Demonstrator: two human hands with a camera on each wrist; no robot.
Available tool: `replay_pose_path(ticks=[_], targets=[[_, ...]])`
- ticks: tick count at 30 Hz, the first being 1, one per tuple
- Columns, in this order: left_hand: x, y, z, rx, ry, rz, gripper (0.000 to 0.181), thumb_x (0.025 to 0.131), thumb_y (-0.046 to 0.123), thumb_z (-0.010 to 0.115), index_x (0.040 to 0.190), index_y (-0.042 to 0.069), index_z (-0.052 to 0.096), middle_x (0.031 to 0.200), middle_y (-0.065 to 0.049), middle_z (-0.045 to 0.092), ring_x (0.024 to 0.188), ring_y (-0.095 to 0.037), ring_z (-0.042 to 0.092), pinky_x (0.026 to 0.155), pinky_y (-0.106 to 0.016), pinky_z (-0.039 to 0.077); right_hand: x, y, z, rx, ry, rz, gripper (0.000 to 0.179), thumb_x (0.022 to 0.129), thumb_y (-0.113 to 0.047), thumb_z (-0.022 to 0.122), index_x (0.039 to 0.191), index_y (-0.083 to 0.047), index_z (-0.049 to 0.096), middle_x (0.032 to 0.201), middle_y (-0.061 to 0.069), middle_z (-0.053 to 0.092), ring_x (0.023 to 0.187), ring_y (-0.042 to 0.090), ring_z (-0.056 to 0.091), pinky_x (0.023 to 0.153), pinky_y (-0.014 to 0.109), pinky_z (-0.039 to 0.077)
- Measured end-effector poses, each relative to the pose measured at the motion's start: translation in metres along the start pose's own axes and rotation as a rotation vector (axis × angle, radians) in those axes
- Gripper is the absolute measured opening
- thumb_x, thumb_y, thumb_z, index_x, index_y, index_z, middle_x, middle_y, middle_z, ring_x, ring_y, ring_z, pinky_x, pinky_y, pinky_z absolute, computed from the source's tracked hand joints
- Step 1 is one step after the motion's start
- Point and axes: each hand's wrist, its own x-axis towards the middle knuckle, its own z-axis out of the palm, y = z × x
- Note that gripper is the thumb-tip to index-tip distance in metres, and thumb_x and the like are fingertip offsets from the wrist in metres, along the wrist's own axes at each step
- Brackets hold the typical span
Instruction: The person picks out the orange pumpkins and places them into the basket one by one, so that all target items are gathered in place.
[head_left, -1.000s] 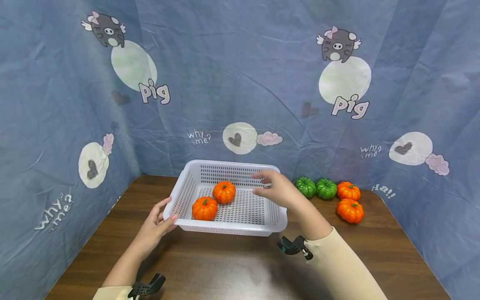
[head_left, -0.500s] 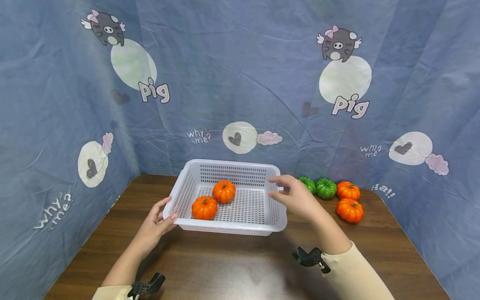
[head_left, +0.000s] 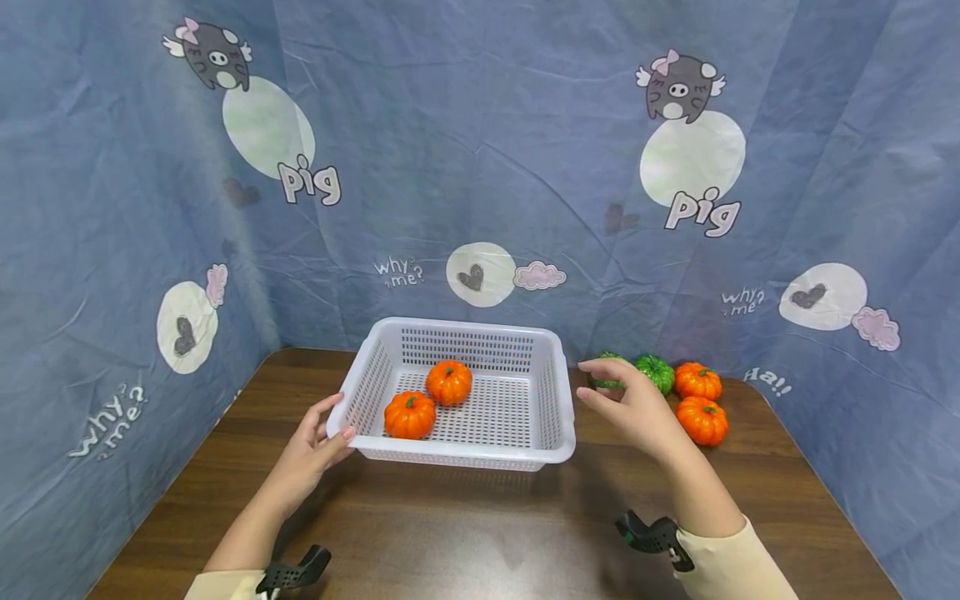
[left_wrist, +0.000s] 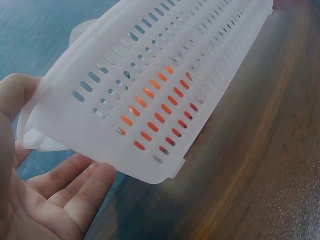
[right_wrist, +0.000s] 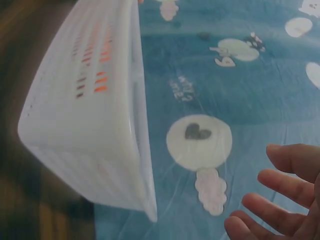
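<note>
A white perforated plastic basket (head_left: 465,452) stands toward the back of the table. Two small orange pumpkins lie inside it, one nearer the front left (head_left: 410,416) and one behind it (head_left: 449,382). My left hand (head_left: 309,450) grips the basket's left front corner, thumb over the rim; the left wrist view shows fingers beneath the rim (left_wrist: 37,135). My right hand (head_left: 636,410) is in the air right of the basket, fingers apart and holding nothing. Behind it are two green pumpkins, one partly covered by the fingers (head_left: 605,383), the other mostly visible (head_left: 657,374).
Two more orange pumpkins, a rear one (head_left: 697,381) and a front one (head_left: 702,420), sit right of the green ones. A blue printed cloth (head_left: 480,167) rises behind and along both sides of the brown wooden table (head_left: 450,533).
My right hand has moved right, from above the basket's right part to beside it, in front of the green pumpkins. My left hand, the basket and the pumpkins stay in place.
</note>
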Motion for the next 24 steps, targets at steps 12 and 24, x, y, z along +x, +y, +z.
replay_pose_path(ticks=[12,24], targets=[[0.000,0.002,0.000,-0.008,0.000,-0.010,0.069,0.101,0.013,0.061,0.156,0.011,0.020,0.144,-0.034,0.041,0.114,-0.017,0.060,0.096,-0.038,0.053,-0.028,0.020,-0.025,-0.021,0.096,0.045,0.039,0.094,-0.019,0.072,0.129,-0.003,0.063,0.125,0.018,0.062,0.113,0.031,0.061,0.086,0.018,0.053],[0.000,-0.001,-0.001,-0.016,-0.003,-0.002,0.069,0.101,0.013,0.061,0.156,0.010,0.020,0.144,-0.034,0.040,0.116,-0.021,0.059,0.095,-0.034,0.054,-0.045,0.051,-0.043,-0.157,0.216,0.101,0.038,0.096,-0.024,0.070,0.127,-0.003,0.064,0.116,0.016,0.068,0.104,0.002,0.058,0.081,0.003,0.044]])
